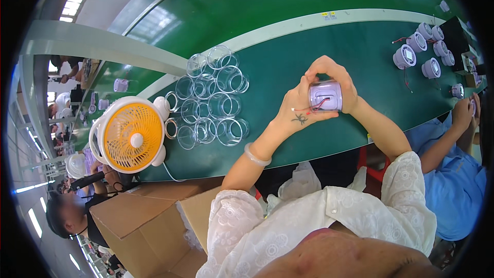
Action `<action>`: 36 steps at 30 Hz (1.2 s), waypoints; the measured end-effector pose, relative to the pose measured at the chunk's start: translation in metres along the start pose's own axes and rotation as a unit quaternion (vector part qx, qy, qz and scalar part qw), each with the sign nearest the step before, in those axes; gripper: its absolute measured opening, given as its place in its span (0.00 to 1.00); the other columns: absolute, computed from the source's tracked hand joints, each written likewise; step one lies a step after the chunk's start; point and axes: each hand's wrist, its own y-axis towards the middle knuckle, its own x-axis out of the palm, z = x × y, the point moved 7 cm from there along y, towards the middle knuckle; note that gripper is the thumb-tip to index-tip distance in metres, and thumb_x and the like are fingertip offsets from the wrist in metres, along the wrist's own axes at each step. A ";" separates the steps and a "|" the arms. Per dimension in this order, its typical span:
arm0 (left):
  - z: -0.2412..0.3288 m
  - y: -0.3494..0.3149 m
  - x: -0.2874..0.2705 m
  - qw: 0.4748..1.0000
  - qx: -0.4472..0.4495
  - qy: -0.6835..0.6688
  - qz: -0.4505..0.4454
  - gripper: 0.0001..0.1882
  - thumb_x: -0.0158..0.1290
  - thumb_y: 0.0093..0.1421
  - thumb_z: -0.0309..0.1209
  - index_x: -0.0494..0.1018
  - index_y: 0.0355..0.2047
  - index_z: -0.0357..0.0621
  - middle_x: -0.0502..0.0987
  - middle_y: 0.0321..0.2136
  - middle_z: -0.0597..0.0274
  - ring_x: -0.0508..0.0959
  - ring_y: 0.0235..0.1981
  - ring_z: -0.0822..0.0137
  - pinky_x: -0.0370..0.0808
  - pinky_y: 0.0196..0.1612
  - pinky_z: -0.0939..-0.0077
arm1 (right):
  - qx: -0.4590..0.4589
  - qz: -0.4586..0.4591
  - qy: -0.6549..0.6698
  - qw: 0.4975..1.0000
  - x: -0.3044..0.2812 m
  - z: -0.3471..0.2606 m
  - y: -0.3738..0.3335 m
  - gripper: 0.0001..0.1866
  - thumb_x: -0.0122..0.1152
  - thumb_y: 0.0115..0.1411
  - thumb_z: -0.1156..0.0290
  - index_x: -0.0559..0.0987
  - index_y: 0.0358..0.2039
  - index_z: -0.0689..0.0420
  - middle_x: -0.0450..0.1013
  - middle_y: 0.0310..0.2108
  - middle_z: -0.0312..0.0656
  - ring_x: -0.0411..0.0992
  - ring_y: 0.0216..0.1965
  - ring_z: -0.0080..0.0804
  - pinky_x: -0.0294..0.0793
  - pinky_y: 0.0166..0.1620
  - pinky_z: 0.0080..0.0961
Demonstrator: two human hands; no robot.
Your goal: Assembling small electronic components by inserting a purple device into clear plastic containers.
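Between both hands, above the green tabletop, is a lilac round unit (pixel 327 92) with a clear plastic cylinder around it. A thin red and white wire hangs from the unit across my left palm. My left hand (pixel 292 108) grips its left side and underside, wrist tattooed and wearing a pale bangle. The fingers of my right hand (pixel 340 74) curl over the top and right side of the same piece. To the left stand several clear cylinders (pixel 226 105) in a cluster. Similar lilac round units (pixel 405 57) with wires lie at the far right.
A white and orange fan (pixel 135 135) stands at the table's left end. Below it is an open cardboard box (pixel 136 216) with clear plastic inside. At right, a co-worker in a blue top (pixel 450 180) works near a black box (pixel 455 41). A pale rail (pixel 288 30) runs behind the table.
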 end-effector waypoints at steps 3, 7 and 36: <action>0.000 0.004 0.001 0.993 -0.069 -0.072 -0.063 0.39 0.63 0.33 0.45 0.56 0.38 0.32 0.71 0.29 0.47 0.75 0.30 0.55 0.72 0.32 0.72 | -0.100 -0.027 -0.105 0.989 0.003 -0.013 -0.002 0.41 0.21 0.52 0.37 0.69 0.33 0.66 0.65 0.32 0.46 0.63 0.32 0.32 0.62 0.36 0.24; -0.005 0.002 0.003 0.983 -0.085 -0.142 -0.079 0.37 0.62 0.35 0.42 0.56 0.38 0.34 0.72 0.26 0.50 0.75 0.29 0.58 0.71 0.32 0.75 | -0.096 0.006 -0.108 0.989 0.001 -0.010 0.001 0.43 0.20 0.50 0.35 0.70 0.36 0.65 0.67 0.32 0.48 0.65 0.34 0.35 0.63 0.37 0.24; -0.015 -0.003 -0.068 0.817 -0.096 0.544 0.165 0.22 0.46 0.41 0.18 0.65 0.40 0.47 0.57 0.45 0.47 0.58 0.44 0.50 0.56 0.45 0.56 | 0.408 0.103 0.592 0.687 0.004 0.043 -0.018 0.34 0.32 0.52 0.39 0.69 0.29 0.62 0.69 0.20 0.38 0.67 0.16 0.21 0.65 0.15 0.12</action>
